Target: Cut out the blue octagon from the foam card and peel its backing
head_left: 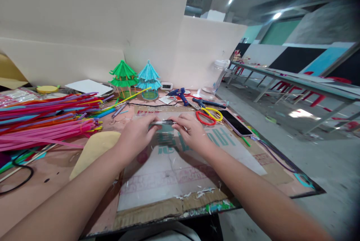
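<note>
My left hand point(140, 131) and my right hand point(191, 131) meet over the middle of the work mat. Between their pinched fingertips is a small, thin greyish piece point(163, 122), held level; its kind is too small to make out. Both hands are closed on it, thumbs toward me. Beneath them a white plastic sheet point(168, 181) with green and pink print lies over cardboard point(149, 213). Just beyond my right hand lie scissors point(206, 116) with red and yellow handles.
Bundled pipe cleaners point(50, 117) cover the left side. Behind stand a green paper pavilion point(123, 78) and a blue one point(149, 78), near a blue glue gun point(180, 95). A phone point(235, 122) and a plastic jar point(217, 76) sit right, by the table edge.
</note>
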`<state>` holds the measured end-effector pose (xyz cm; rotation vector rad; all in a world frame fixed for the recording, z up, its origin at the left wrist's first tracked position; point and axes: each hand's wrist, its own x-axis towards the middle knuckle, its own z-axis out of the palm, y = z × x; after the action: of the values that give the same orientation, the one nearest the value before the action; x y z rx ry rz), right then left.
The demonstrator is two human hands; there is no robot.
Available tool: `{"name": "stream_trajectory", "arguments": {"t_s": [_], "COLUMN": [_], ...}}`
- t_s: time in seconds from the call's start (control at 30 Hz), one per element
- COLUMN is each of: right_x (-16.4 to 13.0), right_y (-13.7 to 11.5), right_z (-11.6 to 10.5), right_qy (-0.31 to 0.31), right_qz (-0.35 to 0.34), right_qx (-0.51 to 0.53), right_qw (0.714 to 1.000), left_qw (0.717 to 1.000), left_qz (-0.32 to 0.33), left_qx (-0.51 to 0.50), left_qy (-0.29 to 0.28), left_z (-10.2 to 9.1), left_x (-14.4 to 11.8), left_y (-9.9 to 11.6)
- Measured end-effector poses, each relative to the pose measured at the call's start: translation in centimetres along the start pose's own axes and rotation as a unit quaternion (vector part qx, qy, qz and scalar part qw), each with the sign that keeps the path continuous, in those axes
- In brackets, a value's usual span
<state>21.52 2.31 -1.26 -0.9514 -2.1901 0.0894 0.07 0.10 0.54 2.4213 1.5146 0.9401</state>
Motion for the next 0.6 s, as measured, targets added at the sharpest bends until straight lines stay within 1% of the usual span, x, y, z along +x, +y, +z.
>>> {"name": "stream_trajectory", "arguments": {"t_s": [0.17, 0.27, 0.37, 0.4, 0.47, 0.53, 0.6], "right_x": [-0.05, -0.07, 0.01, 0.07, 0.28, 0.55, 0.82], "right_y": [0.24, 0.24, 0.25, 0.26, 0.22, 0.09, -0.07], "right_z": [0.25, 0.29, 0.15, 0.06, -0.15, -0.35, -0.5], "right_qy": [0.009, 0.009, 0.034, 0.048, 0.062, 0.055, 0.04], "right_qz": [-0.002, 0.013, 0.038, 0.055, 0.112, 0.18, 0.228], "right_qx": [-0.002, 0.001, 0.015, 0.03, 0.074, 0.123, 0.166], "right_qw": [1.0, 1.0, 0.999, 0.997, 0.989, 0.974, 0.959], "left_qw": [1.0, 1.0, 1.0, 0.999, 0.995, 0.984, 0.966], "left_qz": [0.002, -0.008, -0.023, -0.032, -0.052, -0.075, -0.099], "left_qx": [-0.009, -0.008, -0.016, -0.027, -0.08, -0.163, -0.241], "left_qy": [-0.006, -0.008, -0.001, 0.005, 0.009, 0.01, 0.01], "left_z": [0.03, 0.06, 0.03, 0.03, 0.09, 0.21, 0.35], "left_x": [-0.04, 0.0, 0.16, 0.26, 0.5, 0.74, 0.94], "left_y": [-0.1, -0.15, -0.26, -0.33, -0.51, -0.73, -0.91]}}
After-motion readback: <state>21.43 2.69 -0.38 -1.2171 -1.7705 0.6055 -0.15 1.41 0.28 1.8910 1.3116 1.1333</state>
